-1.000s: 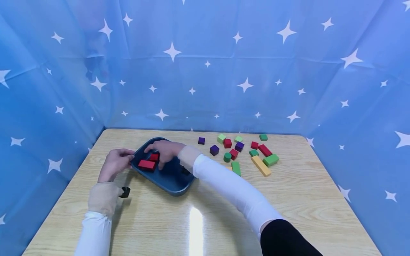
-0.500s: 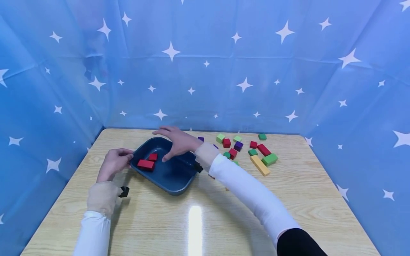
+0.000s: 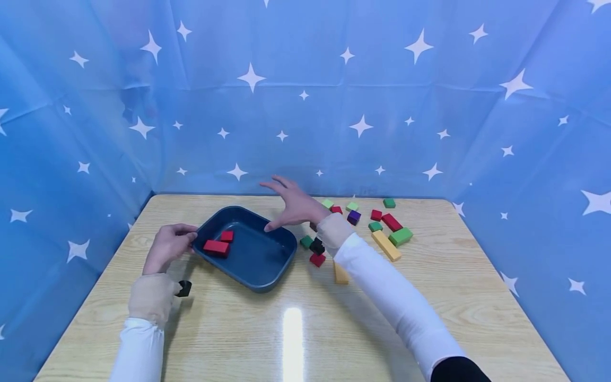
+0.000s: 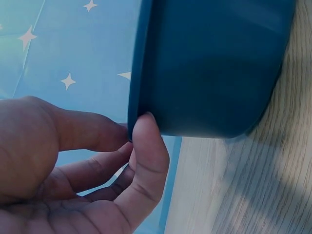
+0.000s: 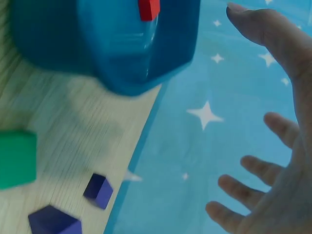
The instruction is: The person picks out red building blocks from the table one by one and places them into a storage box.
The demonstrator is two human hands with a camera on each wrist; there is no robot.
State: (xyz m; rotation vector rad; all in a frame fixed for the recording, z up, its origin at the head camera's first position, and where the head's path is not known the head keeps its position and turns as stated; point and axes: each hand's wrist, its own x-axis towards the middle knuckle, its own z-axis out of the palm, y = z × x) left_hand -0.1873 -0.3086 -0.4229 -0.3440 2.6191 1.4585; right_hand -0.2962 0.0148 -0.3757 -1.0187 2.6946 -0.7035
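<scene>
My left hand (image 3: 168, 246) pinches the left corner of a dark blue plastic bin (image 3: 255, 265). In the left wrist view, thumb and fingers meet at the bin's rim (image 4: 139, 63). Two red blocks lie inside at the left: a longer block (image 3: 216, 248) and a smaller block (image 3: 226, 236) behind it. My right hand (image 3: 299, 206) hangs over the bin's right end, fingers spread and palm bare. The right wrist view shows that hand (image 5: 278, 190) holding nothing, with purple cubes (image 5: 99, 191) and a green block (image 5: 18, 158) on the table below.
Right of the bin lie several loose blocks: a red block (image 3: 317, 259), a yellow block (image 3: 341, 274), a purple cube (image 3: 354, 217), a long yellow block (image 3: 386, 245), a bright green block (image 3: 400, 236). My right arm hides some. A starry blue curtain (image 3: 305, 132) borders the wooden table (image 3: 229, 329).
My right hand has lifted out of the bin and moved right, its fingers spreading wider. The left hand keeps its pinch on the corner, and the red blocks stay put.
</scene>
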